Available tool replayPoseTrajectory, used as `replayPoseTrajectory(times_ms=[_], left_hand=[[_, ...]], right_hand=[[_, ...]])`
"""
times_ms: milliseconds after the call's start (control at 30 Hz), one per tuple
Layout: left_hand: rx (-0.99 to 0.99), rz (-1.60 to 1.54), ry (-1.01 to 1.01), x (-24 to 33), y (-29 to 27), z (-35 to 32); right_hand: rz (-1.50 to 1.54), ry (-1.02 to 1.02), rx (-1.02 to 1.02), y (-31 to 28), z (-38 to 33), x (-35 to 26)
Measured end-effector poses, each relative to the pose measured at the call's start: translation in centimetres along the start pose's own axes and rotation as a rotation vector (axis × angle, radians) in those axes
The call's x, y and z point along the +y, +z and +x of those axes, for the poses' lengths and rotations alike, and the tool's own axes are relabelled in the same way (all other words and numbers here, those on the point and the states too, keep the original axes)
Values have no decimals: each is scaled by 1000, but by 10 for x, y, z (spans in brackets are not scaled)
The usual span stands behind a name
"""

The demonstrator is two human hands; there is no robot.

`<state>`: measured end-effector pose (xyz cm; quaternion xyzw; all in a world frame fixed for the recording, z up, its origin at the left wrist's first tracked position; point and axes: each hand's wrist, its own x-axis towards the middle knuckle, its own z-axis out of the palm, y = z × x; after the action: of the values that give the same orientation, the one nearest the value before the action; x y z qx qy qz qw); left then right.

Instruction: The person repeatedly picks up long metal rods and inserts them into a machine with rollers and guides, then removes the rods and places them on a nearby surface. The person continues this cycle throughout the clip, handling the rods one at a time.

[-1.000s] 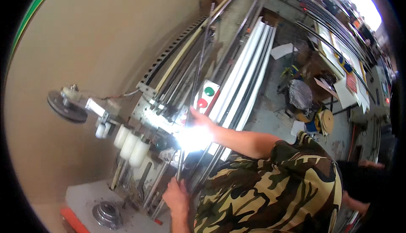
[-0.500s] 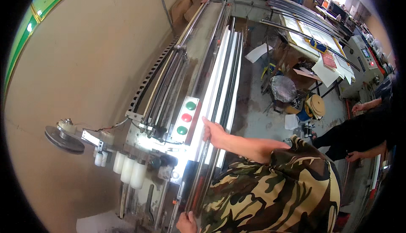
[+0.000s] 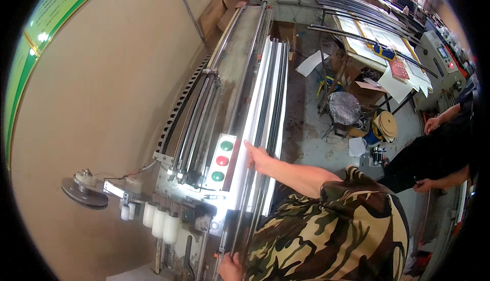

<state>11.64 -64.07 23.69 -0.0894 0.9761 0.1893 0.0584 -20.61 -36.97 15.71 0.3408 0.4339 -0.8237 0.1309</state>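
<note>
My right hand (image 3: 259, 159) reaches across from the camouflage sleeve, its fingers curled round a long metal rod (image 3: 239, 230) beside a bright white strip (image 3: 251, 120). Lower in view, my left hand (image 3: 231, 267) is closed at the near part of the rod; its fingertips are partly hidden. Dark long bars (image 3: 275, 97) run lengthwise over the white strip, away from me. Just left of my right hand sits a control panel (image 3: 221, 168) with two green buttons and a red one.
White plastic bottles (image 3: 159, 222) and a round motor-like disc (image 3: 84, 194) hang at the machine's near end, by the wall. A person in dark clothes (image 3: 429, 153) stands at right. Beyond are a plastic-covered stool (image 3: 344, 108), a tape-like roll (image 3: 386, 126) and a paper-covered table (image 3: 357, 46).
The view has shifted slightly, so the machine's near end sits lower and further right. Both my hands keep about the same places on the rod.
</note>
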Motion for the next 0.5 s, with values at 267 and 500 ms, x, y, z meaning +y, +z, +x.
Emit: replayPoseTrajectory(times_ms=[267,500], left_hand=[[-20,81,86,-51,51,22],[-110,138,-159,-44,54,32]], right_hand=[[-986,-193,-129,-45,-16,-20],[-1095,-223,-328,-78,-37,-21]])
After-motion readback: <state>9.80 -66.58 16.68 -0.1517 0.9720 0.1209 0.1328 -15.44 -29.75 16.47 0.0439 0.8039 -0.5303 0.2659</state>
